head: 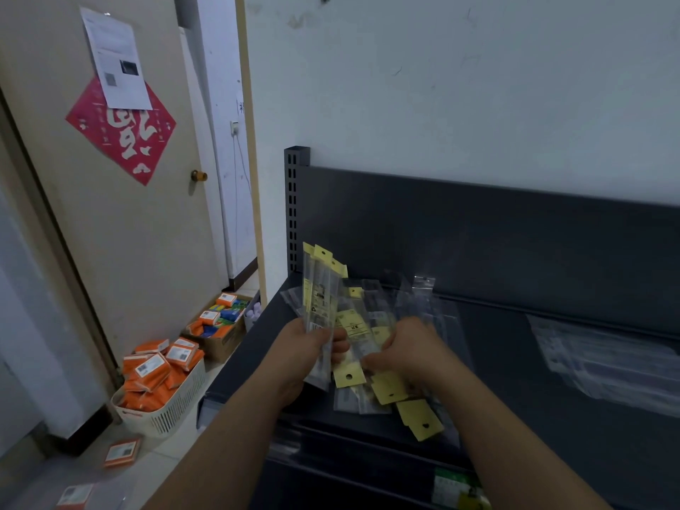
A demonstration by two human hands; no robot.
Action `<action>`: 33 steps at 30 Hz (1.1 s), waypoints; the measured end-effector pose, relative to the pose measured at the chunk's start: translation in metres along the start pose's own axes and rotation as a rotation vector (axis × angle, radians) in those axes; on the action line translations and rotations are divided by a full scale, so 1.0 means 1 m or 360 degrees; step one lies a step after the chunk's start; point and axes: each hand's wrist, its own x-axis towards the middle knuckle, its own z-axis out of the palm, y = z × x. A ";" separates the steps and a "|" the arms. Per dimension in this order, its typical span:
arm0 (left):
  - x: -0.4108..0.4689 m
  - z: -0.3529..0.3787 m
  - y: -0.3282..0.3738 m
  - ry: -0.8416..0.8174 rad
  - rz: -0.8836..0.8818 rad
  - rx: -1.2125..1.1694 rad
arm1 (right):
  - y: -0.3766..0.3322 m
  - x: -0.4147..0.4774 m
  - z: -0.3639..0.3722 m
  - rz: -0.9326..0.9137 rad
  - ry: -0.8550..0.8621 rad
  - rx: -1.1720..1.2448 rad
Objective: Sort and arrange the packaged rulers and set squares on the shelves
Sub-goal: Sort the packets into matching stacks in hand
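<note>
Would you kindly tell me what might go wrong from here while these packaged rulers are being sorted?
1. The left hand grips a bundle of rulers that fans out at the top; the slick sleeves might slide free.
2. The loose pile under the right hand has yellow-headed packs near the front edge of the shelf; a nudge may push them off.

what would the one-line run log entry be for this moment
phase: sorting | left hand: holds upright ruler packs | right hand: grips packs in loose pile | surface: shelf
</note>
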 end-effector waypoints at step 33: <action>-0.032 0.008 0.047 -0.0542 -0.0113 -0.0034 | 0.087 -0.030 -0.140 -0.0364 -0.0227 0.1305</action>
